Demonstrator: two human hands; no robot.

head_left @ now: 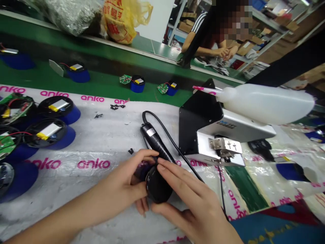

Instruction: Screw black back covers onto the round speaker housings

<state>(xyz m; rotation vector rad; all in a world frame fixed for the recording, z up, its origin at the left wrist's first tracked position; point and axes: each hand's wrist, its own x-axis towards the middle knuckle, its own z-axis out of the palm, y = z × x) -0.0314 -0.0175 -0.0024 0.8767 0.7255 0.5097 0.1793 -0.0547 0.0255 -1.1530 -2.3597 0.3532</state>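
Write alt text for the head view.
The left hand and right hand hold a round black part over an anko-printed white sheet, beside a corded black tool. Blue housings with exposed batteries sit at left, a squeeze bottle and metal device at right; another person works beyond.

The round part (159, 186) is black with small pale marks at one edge. The tool (157, 142) is glossy black with a whitish label, its cord (166, 130) plain black. The sheet (73, 183) is whitish, patterned with rows of pink "anko" lettering; the table (101, 86) is green. The cups (73, 115) are blue with black tops, the batteries (50, 130) silvery white with yellow ends, the wires (15, 133) red, the boards (7, 146) green. The machine (250, 128) pairs silvery white with black. The bottle (269, 101) is translucent white, its tip (198, 88) pink. The bag (118, 22) is yellow with orange-red characters. A sleeve (199, 23) shows dark and white stripes.
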